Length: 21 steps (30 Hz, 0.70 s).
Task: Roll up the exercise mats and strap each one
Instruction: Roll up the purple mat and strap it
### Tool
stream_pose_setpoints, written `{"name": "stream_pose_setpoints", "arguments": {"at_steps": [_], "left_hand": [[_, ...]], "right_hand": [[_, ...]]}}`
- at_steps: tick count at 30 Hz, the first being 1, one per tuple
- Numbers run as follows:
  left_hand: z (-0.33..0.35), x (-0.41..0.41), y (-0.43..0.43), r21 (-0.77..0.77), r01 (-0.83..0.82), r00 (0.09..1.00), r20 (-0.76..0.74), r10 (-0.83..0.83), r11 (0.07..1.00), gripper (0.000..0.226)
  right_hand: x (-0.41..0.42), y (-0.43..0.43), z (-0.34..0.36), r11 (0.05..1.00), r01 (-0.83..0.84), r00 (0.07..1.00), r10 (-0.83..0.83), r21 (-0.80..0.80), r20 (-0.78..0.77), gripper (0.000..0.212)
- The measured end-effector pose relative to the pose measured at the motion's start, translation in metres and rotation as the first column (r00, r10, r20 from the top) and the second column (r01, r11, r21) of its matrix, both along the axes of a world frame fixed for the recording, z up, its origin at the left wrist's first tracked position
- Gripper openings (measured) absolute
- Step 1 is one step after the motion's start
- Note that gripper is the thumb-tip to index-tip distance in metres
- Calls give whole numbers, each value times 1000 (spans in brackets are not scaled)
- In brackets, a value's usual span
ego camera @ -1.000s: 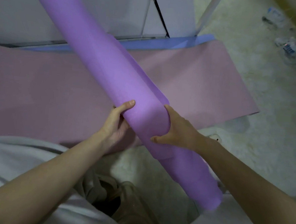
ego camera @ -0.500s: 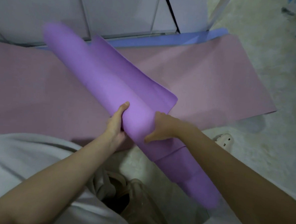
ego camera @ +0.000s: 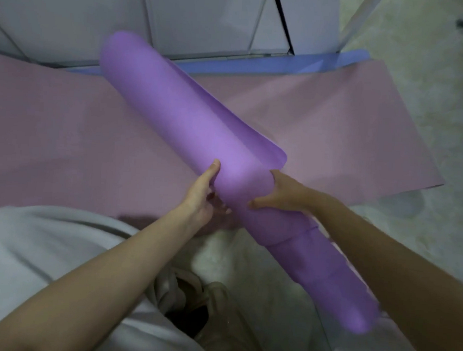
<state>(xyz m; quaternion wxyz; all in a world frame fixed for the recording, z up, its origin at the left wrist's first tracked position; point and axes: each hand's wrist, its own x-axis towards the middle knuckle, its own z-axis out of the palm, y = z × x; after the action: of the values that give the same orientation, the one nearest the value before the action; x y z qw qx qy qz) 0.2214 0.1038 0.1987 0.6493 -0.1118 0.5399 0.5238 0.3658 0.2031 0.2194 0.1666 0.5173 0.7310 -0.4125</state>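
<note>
While a wide, flat pink foam mat (ego camera: pixel 64 138) spreads over the floor across the middle of the frame, a long purple foam mat (ego camera: pixel 187 123) rolled into a loose tube is held slantwise above it, from upper left to lower right, and a thin blue mat edge (ego camera: pixel 299 65) shows along the pink one's upper side. Its outer flap (ego camera: pixel 269 153) stands away from the roll at centre right, and the lower end shows stepped, uneven layers. The left hand (ego camera: pixel 200 198) clasps the tube from the left, thumb on top, fingers curled beneath; the right hand (ego camera: pixel 283 194) wraps its right side, thumb across the front.
</note>
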Motion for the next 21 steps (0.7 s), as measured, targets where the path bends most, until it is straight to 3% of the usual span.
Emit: {"name": "stream_pose_setpoints", "arguments": {"at_steps": [3, 6, 9, 13, 15, 18, 21], "left_hand": [[-5, 0, 3, 24, 20, 991, -130, -17, 999, 34], [-9, -2, 3, 44, -22, 993, -118, 27, 999, 63], [-9, -9, 4, 88, -27, 999, -30, 30, 996, 66], [-11, -10, 4, 54, -49, 997, -65, 52, 997, 54], [-16, -10, 5, 61, -82, 993, -86, 87, 995, 52], [-20, -8, 10, 43, -126, 986, -109, 130, 991, 56], [-19, -6, 15, 13, -163, 975, -149, 163, 987, 57]], "right_hand": [[8, 6, 10, 971, 75, 979, -114, -226, -167, 43], [9, 1, 12, 921, 111, 958, -199, -373, -207, 29], [6, -6, 5, 902, 118, 961, -209, -416, -180, 35], [1, -5, 7, 919, 86, 982, -143, -385, -122, 51], [-8, -4, 7, 961, 53, 992, -83, -273, -99, 65], [-27, -13, 2, 998, -53, 999, 53, 38, 3, 104], [-39, -22, -3, 991, -43, 998, 37, 123, 45, 121]]}}
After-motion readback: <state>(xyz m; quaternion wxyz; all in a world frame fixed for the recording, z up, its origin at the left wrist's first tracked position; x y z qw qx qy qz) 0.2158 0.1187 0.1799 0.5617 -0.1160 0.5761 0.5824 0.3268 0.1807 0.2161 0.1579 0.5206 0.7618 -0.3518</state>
